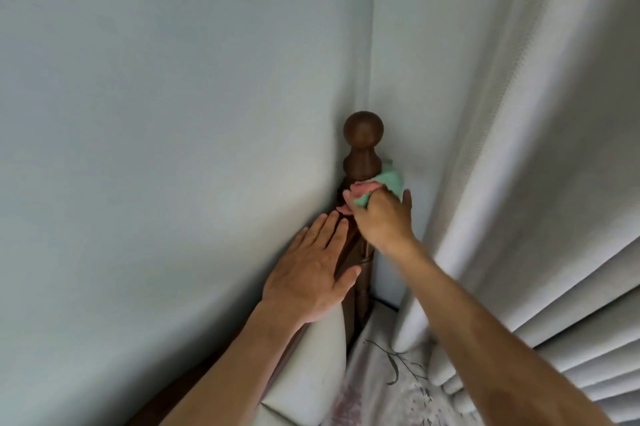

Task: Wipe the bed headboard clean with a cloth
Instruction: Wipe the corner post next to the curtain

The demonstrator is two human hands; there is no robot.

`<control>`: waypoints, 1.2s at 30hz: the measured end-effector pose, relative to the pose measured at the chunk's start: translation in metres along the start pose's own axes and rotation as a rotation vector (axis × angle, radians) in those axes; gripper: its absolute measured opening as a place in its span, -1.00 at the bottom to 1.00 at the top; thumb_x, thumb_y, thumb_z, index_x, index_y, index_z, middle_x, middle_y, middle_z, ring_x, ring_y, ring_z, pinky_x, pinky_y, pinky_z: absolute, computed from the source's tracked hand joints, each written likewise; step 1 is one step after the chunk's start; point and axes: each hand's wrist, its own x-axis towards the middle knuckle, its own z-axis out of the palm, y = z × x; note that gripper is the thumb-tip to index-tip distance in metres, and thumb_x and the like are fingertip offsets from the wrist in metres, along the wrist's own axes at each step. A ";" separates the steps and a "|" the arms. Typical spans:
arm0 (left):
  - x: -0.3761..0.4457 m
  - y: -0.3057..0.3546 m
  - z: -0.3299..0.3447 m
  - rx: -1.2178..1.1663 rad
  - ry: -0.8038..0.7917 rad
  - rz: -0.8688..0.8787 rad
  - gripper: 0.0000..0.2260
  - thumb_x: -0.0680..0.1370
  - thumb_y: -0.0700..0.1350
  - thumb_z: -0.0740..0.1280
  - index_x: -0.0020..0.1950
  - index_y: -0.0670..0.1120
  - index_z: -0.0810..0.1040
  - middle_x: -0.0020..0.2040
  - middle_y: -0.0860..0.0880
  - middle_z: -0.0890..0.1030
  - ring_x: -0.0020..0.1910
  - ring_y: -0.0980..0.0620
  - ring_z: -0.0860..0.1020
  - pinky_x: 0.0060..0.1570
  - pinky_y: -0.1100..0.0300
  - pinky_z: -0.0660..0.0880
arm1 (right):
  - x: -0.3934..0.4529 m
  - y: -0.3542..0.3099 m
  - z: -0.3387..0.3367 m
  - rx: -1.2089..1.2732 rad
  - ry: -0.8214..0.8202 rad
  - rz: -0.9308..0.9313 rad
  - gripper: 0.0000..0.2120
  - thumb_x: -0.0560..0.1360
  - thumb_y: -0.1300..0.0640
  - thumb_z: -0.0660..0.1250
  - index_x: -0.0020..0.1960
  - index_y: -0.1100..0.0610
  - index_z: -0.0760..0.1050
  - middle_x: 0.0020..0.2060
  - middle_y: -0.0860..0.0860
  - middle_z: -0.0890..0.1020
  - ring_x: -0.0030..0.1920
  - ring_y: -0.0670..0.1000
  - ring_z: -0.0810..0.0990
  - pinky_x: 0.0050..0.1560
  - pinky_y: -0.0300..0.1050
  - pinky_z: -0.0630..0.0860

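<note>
Cloth (388,183), centre frame: bunched in right hand (381,217), against headboard (362,252) post below the knob. Left hand (311,273) flat, fingers spread, on top rail. Cloth looks soft, light; grip wadded middle.

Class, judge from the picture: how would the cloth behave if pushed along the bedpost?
The cloth is probably floppy: it bunches in the right hand. It likely moulds round the post, and looks light.
</note>
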 end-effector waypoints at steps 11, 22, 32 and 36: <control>-0.002 0.001 -0.003 0.012 -0.003 0.010 -0.36 0.64 0.25 -0.05 0.62 -0.02 -0.14 0.64 0.01 -0.13 0.60 0.08 -0.17 0.57 0.12 -0.15 | -0.011 0.014 0.008 0.530 0.199 0.059 -0.55 0.42 -0.09 0.48 0.22 0.07 0.49 0.14 0.01 0.59 0.16 0.07 0.58 0.24 0.07 0.51; -0.002 -0.002 0.000 -0.016 -0.023 0.006 -0.37 0.63 0.26 -0.10 0.62 0.02 -0.14 0.63 0.05 -0.13 0.59 0.13 -0.17 0.51 0.22 -0.23 | -0.032 0.042 0.082 1.308 -0.063 0.369 -0.45 0.64 -0.22 0.05 0.50 0.08 0.33 0.35 -0.02 0.53 0.27 -0.09 0.52 0.38 -0.13 0.36; -0.003 -0.001 -0.003 -0.038 -0.035 -0.011 -0.33 0.58 0.31 -0.16 0.62 0.01 -0.08 0.63 0.04 -0.09 0.60 0.12 -0.14 0.57 0.14 -0.11 | -0.039 0.061 0.079 1.322 -0.114 0.461 -0.67 0.65 -0.19 0.08 0.19 -0.04 0.50 0.16 -0.04 0.55 0.18 -0.04 0.53 0.30 -0.09 0.41; -0.004 0.000 -0.004 0.002 -0.035 -0.012 -0.32 0.57 0.30 -0.19 0.62 0.00 -0.09 0.64 0.02 -0.08 0.60 0.09 -0.13 0.57 0.12 -0.09 | -0.030 0.067 0.052 1.774 -0.019 0.455 -0.53 0.66 -0.19 0.02 0.32 0.03 0.52 0.12 0.01 0.66 0.07 -0.01 0.63 0.17 -0.07 0.52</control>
